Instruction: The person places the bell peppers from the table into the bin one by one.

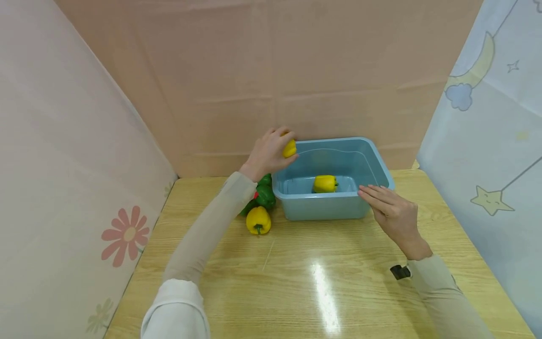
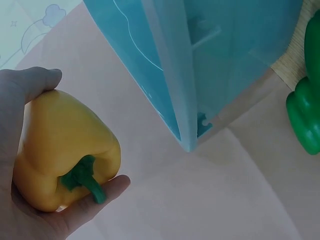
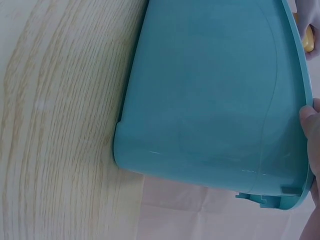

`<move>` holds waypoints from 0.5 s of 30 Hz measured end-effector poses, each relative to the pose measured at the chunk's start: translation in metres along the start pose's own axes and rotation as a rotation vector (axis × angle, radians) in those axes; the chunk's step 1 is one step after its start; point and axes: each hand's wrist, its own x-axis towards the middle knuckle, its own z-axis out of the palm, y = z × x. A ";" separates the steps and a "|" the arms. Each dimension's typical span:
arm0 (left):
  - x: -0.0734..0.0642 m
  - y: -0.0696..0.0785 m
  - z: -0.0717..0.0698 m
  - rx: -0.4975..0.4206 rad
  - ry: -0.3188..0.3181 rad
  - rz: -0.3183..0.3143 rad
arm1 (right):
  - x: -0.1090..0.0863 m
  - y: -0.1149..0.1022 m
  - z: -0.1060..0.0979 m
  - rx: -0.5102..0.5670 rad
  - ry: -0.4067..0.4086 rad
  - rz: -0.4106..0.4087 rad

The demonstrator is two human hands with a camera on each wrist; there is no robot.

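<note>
My left hand point(image 1: 271, 153) holds a yellow bell pepper point(image 2: 67, 145) beside the back left corner of a blue plastic bin point(image 1: 326, 208). In the left wrist view, thumb and fingers wrap the pepper, its green stem showing. My right hand point(image 1: 391, 212) grips the bin's rim near the front right corner, with the thumb point(image 3: 308, 120) against the outer wall. Inside the bin lies another yellow bell pepper point(image 1: 325, 184) on its side. Left of the bin, a third yellow bell pepper point(image 1: 258, 220) sits in front of green peppers point(image 1: 266, 195), partly hidden by my left arm.
The bin stands on a light wooden table point(image 1: 271, 282) against a pinkish-brown backdrop point(image 1: 338, 70). Patterned cloth walls rise at the left point(image 1: 84, 141) and right point(image 1: 487, 141). A small red patch shows among the green peppers.
</note>
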 end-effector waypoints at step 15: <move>0.016 0.006 0.003 -0.003 -0.013 0.005 | 0.000 -0.002 -0.002 -0.003 0.012 0.006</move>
